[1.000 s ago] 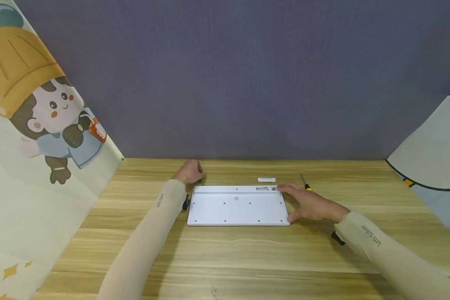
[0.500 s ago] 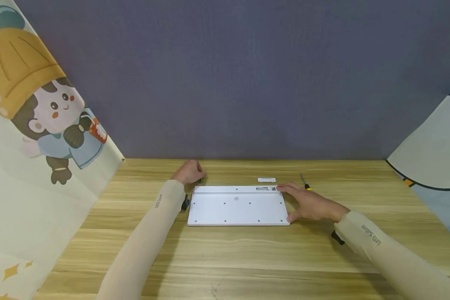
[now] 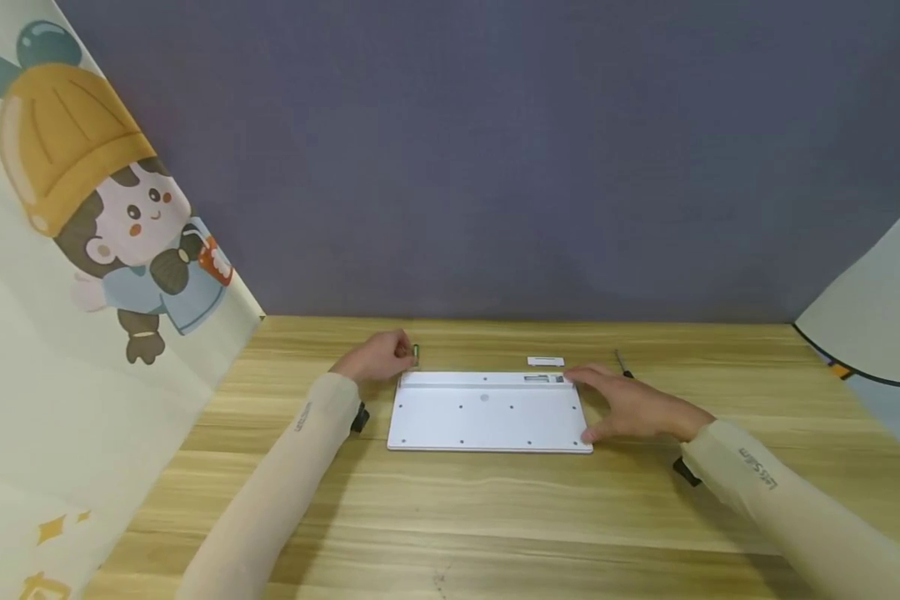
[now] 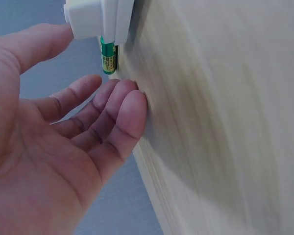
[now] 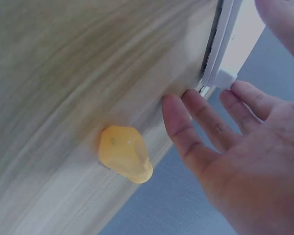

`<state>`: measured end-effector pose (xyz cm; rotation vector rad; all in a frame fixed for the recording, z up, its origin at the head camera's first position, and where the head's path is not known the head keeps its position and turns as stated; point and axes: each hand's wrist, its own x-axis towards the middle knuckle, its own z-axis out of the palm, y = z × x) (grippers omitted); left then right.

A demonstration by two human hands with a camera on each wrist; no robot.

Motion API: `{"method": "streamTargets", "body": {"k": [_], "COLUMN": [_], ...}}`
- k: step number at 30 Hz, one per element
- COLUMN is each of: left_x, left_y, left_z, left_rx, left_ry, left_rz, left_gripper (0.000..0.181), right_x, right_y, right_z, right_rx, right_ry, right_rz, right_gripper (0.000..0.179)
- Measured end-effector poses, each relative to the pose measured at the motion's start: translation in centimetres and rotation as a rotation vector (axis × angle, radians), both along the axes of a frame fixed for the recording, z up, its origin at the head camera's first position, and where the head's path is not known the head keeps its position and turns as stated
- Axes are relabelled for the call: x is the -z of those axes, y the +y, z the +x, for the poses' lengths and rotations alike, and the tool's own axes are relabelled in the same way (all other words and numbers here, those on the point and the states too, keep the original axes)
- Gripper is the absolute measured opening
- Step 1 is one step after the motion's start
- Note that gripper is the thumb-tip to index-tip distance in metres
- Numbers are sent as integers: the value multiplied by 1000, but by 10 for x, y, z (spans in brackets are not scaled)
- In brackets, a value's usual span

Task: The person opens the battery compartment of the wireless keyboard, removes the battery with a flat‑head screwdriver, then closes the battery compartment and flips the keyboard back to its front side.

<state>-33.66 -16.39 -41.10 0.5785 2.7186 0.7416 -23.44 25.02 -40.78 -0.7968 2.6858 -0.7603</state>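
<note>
A white keyboard (image 3: 487, 417) lies underside up on the table, small screws dotting its back and a battery slot (image 3: 538, 378) uncovered near its far right corner. My left hand (image 3: 378, 356) is at the far left corner; in the left wrist view its thumb touches the keyboard's edge (image 4: 85, 19) and its other fingers are loosely bent by the tabletop. Just beyond that corner lies a green battery (image 4: 108, 58), apart from the fingers. My right hand (image 3: 641, 408) spans the keyboard's right side, thumb near the front corner and a nearly straight finger touching the far one.
Behind the keyboard lies a small white battery cover (image 3: 545, 362). A screwdriver (image 3: 622, 362) is beyond my right hand, its yellow handle (image 5: 123, 152) close to the fingers in the right wrist view. A grey-blue wall panel (image 3: 525, 167) borders the wooden table's (image 3: 450, 517) far edge.
My left hand has come away from the battery, back to the keyboard's corner, and more of the battery shows. The right hand keeps its place on the keyboard; the head view has shifted slightly.
</note>
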Motion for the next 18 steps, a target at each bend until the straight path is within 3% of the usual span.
{"method": "streamTargets", "body": {"k": [9,18], "left_x": [-7,-7], "left_y": [-4,-8], "left_z": [19,31], "left_rx": [24,107], "left_ry": [-22,-4], "left_rz": [17,28], "left_gripper": [34,30], "right_x": [-3,-3], "right_y": [-2,-5], "right_z": [-9,-25], "right_rx": [44,85], "right_ry": [-26,-47], "right_rz": [-35,-59], "right_gripper": [74,57]}}
